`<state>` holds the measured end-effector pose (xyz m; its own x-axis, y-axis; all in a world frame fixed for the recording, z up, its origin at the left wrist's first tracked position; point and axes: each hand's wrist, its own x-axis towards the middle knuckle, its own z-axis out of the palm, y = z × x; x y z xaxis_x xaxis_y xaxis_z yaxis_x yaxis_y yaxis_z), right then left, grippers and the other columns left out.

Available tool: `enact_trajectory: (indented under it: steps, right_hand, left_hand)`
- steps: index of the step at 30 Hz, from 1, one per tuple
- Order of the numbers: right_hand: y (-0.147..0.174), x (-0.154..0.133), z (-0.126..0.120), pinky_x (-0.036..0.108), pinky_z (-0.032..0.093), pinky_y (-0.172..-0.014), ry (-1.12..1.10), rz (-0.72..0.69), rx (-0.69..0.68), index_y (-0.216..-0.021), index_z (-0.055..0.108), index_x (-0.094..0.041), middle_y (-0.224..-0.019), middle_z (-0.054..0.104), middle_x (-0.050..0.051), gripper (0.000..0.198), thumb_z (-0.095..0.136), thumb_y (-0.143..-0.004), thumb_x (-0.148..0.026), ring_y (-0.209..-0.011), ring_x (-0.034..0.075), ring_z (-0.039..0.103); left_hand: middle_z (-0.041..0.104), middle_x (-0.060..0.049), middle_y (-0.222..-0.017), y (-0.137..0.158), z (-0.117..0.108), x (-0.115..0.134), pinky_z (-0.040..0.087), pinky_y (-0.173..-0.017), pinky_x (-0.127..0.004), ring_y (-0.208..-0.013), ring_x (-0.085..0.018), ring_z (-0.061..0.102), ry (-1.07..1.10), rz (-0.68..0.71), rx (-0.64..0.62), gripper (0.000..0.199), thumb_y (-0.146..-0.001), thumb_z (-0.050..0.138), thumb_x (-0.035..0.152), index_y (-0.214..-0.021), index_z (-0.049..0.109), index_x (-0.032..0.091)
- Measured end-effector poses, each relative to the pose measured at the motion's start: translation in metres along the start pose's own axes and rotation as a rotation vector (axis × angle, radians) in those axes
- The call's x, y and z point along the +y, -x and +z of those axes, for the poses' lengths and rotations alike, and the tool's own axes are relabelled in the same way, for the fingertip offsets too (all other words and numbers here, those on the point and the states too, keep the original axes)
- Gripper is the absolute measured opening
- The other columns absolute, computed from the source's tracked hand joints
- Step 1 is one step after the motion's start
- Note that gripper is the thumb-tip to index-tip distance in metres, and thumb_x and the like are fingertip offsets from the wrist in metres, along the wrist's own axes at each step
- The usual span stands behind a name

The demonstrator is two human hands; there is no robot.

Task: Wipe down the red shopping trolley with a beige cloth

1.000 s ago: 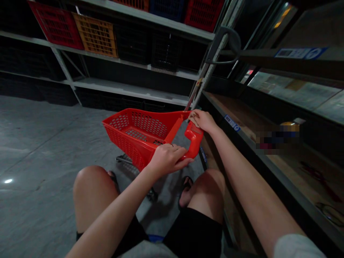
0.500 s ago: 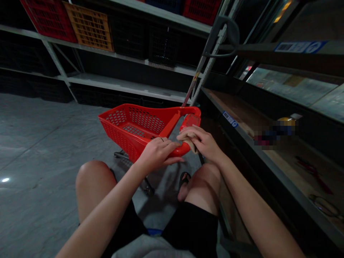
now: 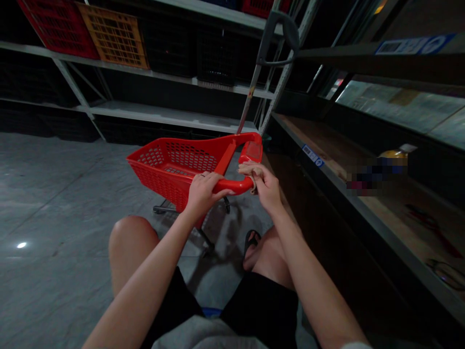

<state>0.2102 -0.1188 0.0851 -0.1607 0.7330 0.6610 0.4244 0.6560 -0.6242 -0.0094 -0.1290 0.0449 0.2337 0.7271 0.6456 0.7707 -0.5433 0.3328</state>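
In front of my knees stands a red plastic shopping cart (image 3: 170, 179) with perforated basket walls and a looped handle. My left hand (image 3: 204, 191) is wrapped over the near side of that handle frame, thumb along its edge. A beige cloth (image 3: 251, 170) is bunched in my right hand (image 3: 268, 186), which presses it against the handle's near right corner. Just beyond the cloth is the red panel (image 3: 251, 152) inside the handle loop.
White metal shelving (image 3: 160, 114) with a yellow crate (image 3: 112, 36) and a red crate (image 3: 60, 29) spans the back. A grey-handled pole (image 3: 250, 92) rises behind the cart. On the right, a wooden shelf (image 3: 378, 198) bears a bottle (image 3: 394, 154), red-handled pliers (image 3: 432, 225) and a dark-rimmed loop (image 3: 448, 274).
My right hand, with the cloth, has shifted along the handle's corner and its fingers have curled in. My left hand has closed round the handle. The cart sits slightly farther left in view.
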Motion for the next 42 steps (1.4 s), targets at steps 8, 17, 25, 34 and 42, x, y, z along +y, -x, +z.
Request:
enact_trajectory:
  steps: [8,17,25,34,42]
  right_hand:
    - [0.035,-0.045,0.017,0.049,0.042,-0.125,0.360,-0.243,-0.043,-0.124,0.072,-0.025,-0.131,0.075,0.006,0.034,0.042,-0.108,-0.027,-0.135,0.022,0.062]
    - [0.036,-0.032,-0.009,0.052,0.042,-0.126,0.423,-0.246,-0.120,-0.133,0.067,-0.028,-0.140,0.071,0.005,0.038,0.043,-0.105,-0.021,-0.140,0.023,0.060]
    - [-0.018,0.041,-0.030,0.045,0.051,-0.115,0.220,0.163,0.071,-0.127,0.068,-0.023,-0.137,0.073,0.009,0.035,0.043,-0.103,-0.029,-0.129,0.022,0.067]
    - [0.026,-0.015,0.017,0.055,0.040,-0.125,0.419,-0.071,0.212,-0.120,0.071,-0.028,-0.127,0.075,0.007,0.036,0.038,-0.106,-0.027,-0.131,0.025,0.065]
    - [0.018,-0.026,0.084,0.053,0.039,-0.129,0.490,-0.212,-0.208,-0.139,0.066,-0.025,-0.143,0.069,0.006,0.041,0.040,-0.107,-0.019,-0.140,0.024,0.060]
  left_hand:
    - [0.074,-0.009,-0.105,0.002,0.000,0.022,0.043,-0.086,-0.042,-0.098,-0.030,0.064,-0.065,-0.011,-0.031,0.020,-0.099,0.061,0.039,-0.108,0.066,0.021]
    - [0.062,-0.012,-0.144,0.019,-0.027,-0.003,0.044,-0.111,-0.045,-0.133,-0.029,0.056,0.025,0.051,-0.090,0.051,-0.100,0.059,0.036,-0.147,0.047,0.023]
    - [0.073,-0.016,-0.108,0.026,-0.020,-0.068,0.046,-0.095,-0.046,-0.106,-0.034,0.067,-0.207,-0.125,-0.239,0.030,-0.103,0.052,0.046,-0.109,0.064,0.019]
    - [0.073,-0.012,-0.104,0.025,-0.011,-0.062,0.041,-0.087,-0.042,-0.098,-0.032,0.064,-0.221,-0.150,-0.173,0.020,-0.101,0.057,0.042,-0.103,0.061,0.023]
    - [0.073,-0.012,-0.107,0.021,0.001,-0.053,0.040,-0.087,-0.042,-0.101,-0.032,0.065,-0.254,-0.129,-0.124,0.023,-0.105,0.050,0.041,-0.107,0.061,0.022]
